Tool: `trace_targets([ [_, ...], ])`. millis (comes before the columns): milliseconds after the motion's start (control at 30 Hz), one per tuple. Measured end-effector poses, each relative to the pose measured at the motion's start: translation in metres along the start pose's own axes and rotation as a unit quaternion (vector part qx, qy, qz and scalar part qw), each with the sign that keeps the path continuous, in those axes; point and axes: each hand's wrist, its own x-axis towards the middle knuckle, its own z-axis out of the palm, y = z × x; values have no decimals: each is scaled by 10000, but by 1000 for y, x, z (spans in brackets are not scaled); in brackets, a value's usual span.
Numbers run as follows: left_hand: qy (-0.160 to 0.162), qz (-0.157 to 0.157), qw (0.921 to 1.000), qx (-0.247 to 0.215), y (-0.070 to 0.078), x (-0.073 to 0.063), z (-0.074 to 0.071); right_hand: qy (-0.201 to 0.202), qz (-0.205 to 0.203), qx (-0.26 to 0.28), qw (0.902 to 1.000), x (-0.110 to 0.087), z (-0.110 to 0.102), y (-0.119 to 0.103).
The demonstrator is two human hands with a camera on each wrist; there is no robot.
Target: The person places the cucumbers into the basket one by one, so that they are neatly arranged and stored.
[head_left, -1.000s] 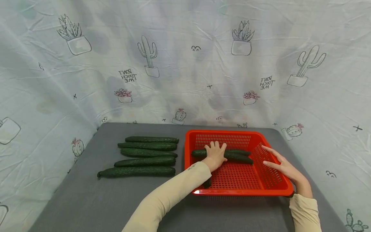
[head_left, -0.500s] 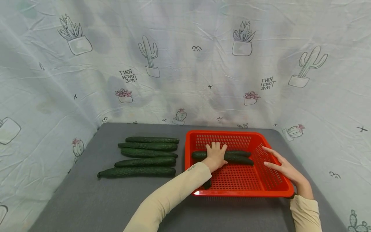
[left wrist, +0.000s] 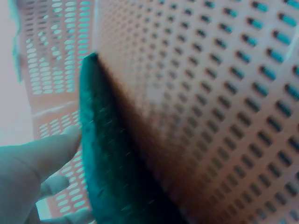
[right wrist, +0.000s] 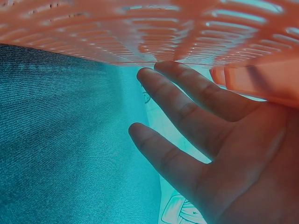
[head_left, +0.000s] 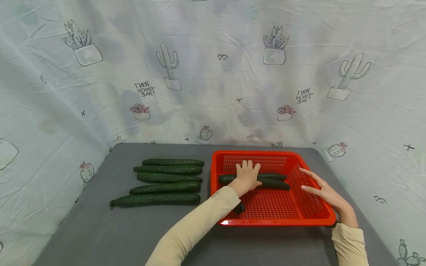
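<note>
In the head view my left hand (head_left: 245, 178) reaches down into a red perforated basket (head_left: 266, 222) and grips a dark green cucumber (head_left: 274, 183), its thumb on the near side and fingers over the far side. Another cucumber (head_left: 277, 176) lies right behind it, partly hidden by the hand. The left wrist view shows a cucumber (left wrist: 112, 154) close up, with thumb and fingertips at its edge. At the basket's right wall, my right hand (head_left: 329, 195) has its thumb and one finger over the rim. Three straight fingers (right wrist: 182, 109) show outside beneath the wall in the right wrist view.
Several cucumbers (head_left: 166, 187) lie side by side on the grey table (head_left: 100, 229), left of the basket. A pale curtain (head_left: 199, 74) printed with cacti hangs behind and along both sides of the table.
The head view has shifted slightly. My left forearm has edged a little to the right, while the left hand stays on the cucumber and the right hand stays at the basket wall.
</note>
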Motion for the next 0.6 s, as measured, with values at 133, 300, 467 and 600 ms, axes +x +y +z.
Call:
trace_targets([
  [133,116,-2,9999,6,-1,-2,-8,-44,34,181,9998,0,1,0],
  [300,210,57,9995,-250,-4,-2,-18,-80,36,360,9993,2,1,0],
  [467,424,128,9985,-333,-7,-5,-32,-83,-42,354,9993,1,0,1],
  [600,652,159,9972,-315,-12,-11,-41,-48,-97,196,9997,0,0,1],
])
